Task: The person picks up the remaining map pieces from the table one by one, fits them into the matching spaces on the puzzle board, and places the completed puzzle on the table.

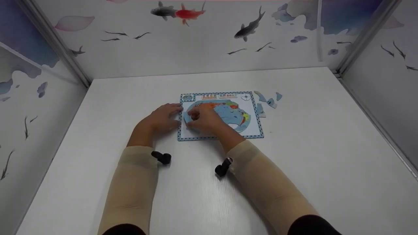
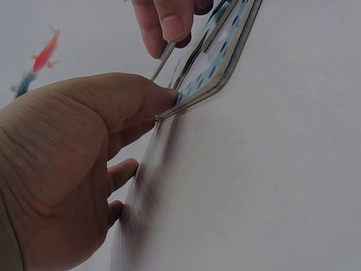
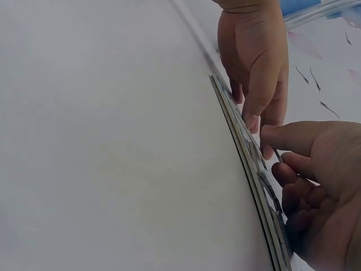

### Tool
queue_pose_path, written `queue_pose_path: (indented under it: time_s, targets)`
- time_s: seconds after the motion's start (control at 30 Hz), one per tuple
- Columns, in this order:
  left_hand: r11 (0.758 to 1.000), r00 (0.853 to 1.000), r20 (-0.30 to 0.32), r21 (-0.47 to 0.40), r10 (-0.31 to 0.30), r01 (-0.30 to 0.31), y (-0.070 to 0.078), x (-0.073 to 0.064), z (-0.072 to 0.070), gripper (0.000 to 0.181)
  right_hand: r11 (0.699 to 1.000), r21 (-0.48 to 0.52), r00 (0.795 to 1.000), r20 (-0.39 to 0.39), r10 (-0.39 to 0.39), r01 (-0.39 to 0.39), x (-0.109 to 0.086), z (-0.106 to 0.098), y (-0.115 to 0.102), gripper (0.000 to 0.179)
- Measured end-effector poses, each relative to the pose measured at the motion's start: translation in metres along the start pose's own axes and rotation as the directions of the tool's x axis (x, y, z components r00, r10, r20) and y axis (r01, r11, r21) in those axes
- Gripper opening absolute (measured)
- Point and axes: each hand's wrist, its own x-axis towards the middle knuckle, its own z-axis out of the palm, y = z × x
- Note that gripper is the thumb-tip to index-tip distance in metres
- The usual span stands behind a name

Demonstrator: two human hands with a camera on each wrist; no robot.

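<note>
A flat world-map puzzle board (image 1: 253, 131) with a blue dotted border lies on the white table. Colored map pieces fill much of its oval, and a white gap shows at the lower right. My left hand (image 1: 161, 117) rests at the board's left edge. In the left wrist view, its thumb touches the dotted border at a corner while other fingers reach down to the table. Over the left part of the map, my right hand (image 1: 209, 120) pinches a thin puzzle piece (image 2: 163, 61) between thumb and finger, seen edge-on. The hand hides the map beneath it.
Several loose blue puzzle pieces (image 1: 271, 103) lie just right of the board, one against its border. White table (image 1: 326, 147) surrounds the board. Walls printed with fish (image 1: 249, 29) stand behind and at both sides.
</note>
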Motion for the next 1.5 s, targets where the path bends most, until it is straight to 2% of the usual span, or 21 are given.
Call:
queue_pose_path:
  time_s: [0.37, 0.6, 0.93, 1.33, 1.5]
  targets:
    - [1.0, 1.0, -0.006, -0.018, -0.003, 0.003, -0.0025, 0.0026, 0.0024, 0.069, 0.998, -0.063, 1.0, 0.015, 0.02, -0.019, 0.0003, 0.0016, -0.0005, 0.038]
    - [1.0, 1.0, 0.003, -0.013, -0.001, 0.001, -0.0003, 0.0031, 0.0012, 0.069, 0.995, -0.099, 1.0, -0.004, -0.025, 0.024, -0.0003, 0.0041, -0.0004, 0.027]
    - [1.0, 1.0, 0.006, 0.001, -0.012, 0.012, -0.0008, 0.0032, 0.001, 0.069, 0.995, -0.097, 0.999, -0.004, 0.038, -0.038, -0.0004, 0.0045, -0.0039, 0.048]
    - [1.0, 1.0, 0.002, 0.012, 0.006, -0.006, -0.0013, 0.0029, 0.0016, 0.07, 0.993, -0.107, 0.999, -0.014, 0.046, -0.048, -0.0009, 0.0061, -0.0042, 0.051]
    - [0.999, 1.0, 0.005, 0.032, 0.027, -0.027, -0.0012, 0.0052, 0.0012, 0.069, 0.995, -0.091, 1.0, -0.004, 0.028, -0.028, 0.0005, 0.0045, -0.001, 0.047]
